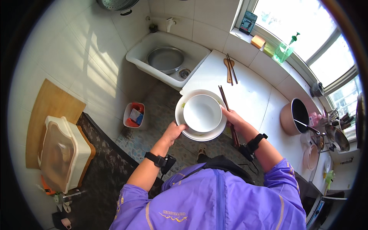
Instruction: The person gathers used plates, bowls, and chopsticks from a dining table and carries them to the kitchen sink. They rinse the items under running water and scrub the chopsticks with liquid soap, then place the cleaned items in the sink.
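My left hand [174,132] grips the left rim of a stack of white plates or shallow bowls [211,136], thumb on top. A smaller white bowl [202,113] rests inside the stack. At the stack's right side, my right hand [232,118] holds the rim and also dark chopsticks [223,96], which run lengthwise under the palm. The fingers beneath the dishes are hidden. Beyond the stack, on the white counter [253,97], lie a wooden rice paddle [229,72] and another pair of chopsticks [233,72].
A white sink [172,80] holds a metal basin [166,59]. On the right of the counter is a large pot [287,118]. A waste bin [125,118] stands on the floor at left. The windowsill bears a soap bottle [283,52], sponges and a phone [248,23].
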`<state>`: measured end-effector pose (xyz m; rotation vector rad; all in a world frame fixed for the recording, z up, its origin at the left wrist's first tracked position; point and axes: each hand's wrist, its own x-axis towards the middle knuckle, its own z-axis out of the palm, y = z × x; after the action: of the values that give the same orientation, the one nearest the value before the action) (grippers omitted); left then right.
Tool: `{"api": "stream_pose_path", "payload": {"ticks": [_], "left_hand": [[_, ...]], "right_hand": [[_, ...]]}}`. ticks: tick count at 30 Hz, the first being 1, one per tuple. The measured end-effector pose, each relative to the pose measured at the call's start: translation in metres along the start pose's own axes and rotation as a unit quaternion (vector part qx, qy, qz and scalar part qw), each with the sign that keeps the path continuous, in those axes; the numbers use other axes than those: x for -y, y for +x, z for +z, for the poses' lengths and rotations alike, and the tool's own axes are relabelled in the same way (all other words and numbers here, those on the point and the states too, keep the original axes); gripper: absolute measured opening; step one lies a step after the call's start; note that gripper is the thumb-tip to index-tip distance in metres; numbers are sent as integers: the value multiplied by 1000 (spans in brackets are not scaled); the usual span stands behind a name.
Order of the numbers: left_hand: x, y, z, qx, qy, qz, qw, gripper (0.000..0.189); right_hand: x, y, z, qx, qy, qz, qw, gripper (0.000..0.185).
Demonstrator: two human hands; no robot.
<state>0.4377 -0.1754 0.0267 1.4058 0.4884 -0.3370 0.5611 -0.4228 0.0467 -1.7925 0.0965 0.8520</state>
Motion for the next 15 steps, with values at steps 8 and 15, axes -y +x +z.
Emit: {"api": "stream_pose_path", "payload": {"ticks": [8,15], "left_hand": [[-35,109,6,-13,42,-48,998,27],[-52,197,-3,39,91,-85,991,37]], "right_hand": [[24,106,-50,37,17,18,999,55],[23,166,-65,-3,42,55,998,54]]}}
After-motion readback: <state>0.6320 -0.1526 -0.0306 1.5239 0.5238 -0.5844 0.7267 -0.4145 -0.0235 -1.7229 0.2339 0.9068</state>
